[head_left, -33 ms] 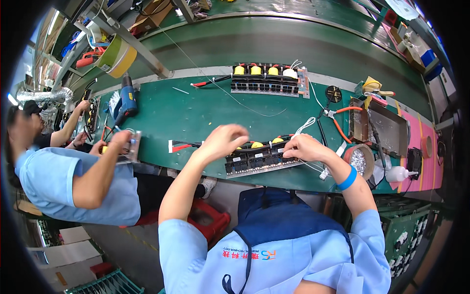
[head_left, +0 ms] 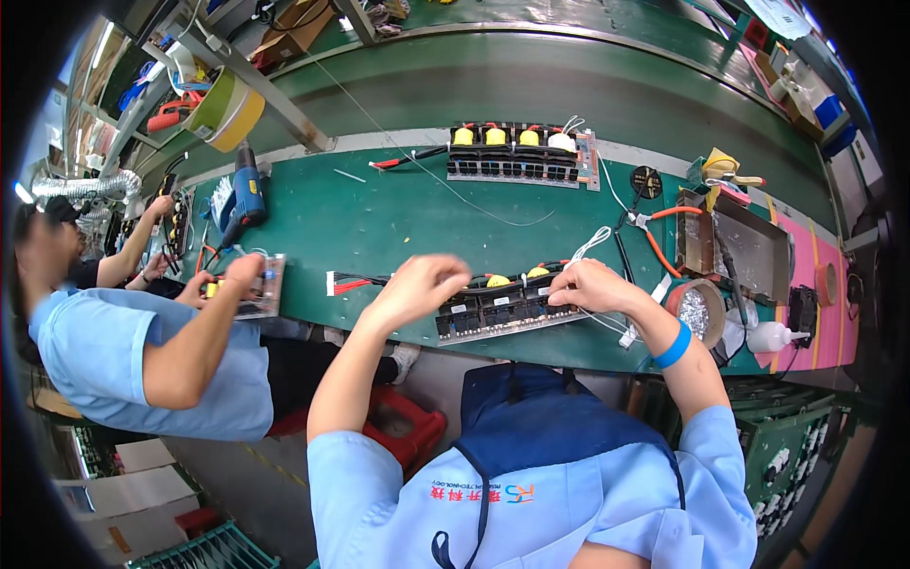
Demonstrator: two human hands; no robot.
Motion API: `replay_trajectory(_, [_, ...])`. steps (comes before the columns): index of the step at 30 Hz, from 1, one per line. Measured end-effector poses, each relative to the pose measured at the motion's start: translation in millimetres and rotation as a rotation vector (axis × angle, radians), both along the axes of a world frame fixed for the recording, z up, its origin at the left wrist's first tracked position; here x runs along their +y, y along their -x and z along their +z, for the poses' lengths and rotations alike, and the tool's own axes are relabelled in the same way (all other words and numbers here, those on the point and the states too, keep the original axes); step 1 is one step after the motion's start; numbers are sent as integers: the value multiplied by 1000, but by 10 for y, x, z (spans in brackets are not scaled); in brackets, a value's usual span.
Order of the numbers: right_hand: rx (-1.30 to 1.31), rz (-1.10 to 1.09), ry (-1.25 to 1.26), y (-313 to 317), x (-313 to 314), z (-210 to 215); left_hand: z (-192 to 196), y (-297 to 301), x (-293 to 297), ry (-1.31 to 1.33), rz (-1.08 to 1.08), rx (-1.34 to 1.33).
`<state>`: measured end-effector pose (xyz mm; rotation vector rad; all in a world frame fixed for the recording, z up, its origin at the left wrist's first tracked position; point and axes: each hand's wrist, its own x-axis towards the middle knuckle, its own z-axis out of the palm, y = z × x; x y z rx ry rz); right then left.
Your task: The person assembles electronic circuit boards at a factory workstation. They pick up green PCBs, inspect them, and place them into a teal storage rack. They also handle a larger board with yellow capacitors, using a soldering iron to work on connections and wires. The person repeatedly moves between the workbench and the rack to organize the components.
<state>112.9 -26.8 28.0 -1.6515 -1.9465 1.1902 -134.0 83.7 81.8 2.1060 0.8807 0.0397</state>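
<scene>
A circuit board assembly [head_left: 502, 311] lies near the front edge of the green bench, with black blocks along its near side and yellow round coils [head_left: 498, 282] behind them. Over its left end is my left hand [head_left: 417, 292], its fingers curled together; whatever they pinch is too small to see. My right hand [head_left: 592, 286] is at the right end with fingertips closed against the board, hiding what is between them. White wires [head_left: 592, 242] loop up behind that hand. From the left end runs a bundle of red and black wires [head_left: 358, 283] with a white connector.
Farther back lies a second similar board [head_left: 517, 156]. A blue power tool [head_left: 248, 194] stands at left beside a co-worker [head_left: 166, 356] handling another board [head_left: 265, 286]. To the right are a metal tray [head_left: 749, 248], a round container of small metal parts [head_left: 700, 308] and a white squeeze bottle [head_left: 773, 337].
My left hand has moved slightly down and left, its fingers curling in more. My right hand stays in place. The co-worker's hands and board have shifted a little.
</scene>
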Motion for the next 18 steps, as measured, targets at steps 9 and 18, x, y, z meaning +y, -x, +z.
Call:
replay_trajectory(9, [54, -21, 28, -50, 39, -53, -694, 607, -567, 252, 311, -315])
replay_trajectory(18, [72, -44, 84, -55, 43, -39, -837, 625, -524, 127, 195, -417])
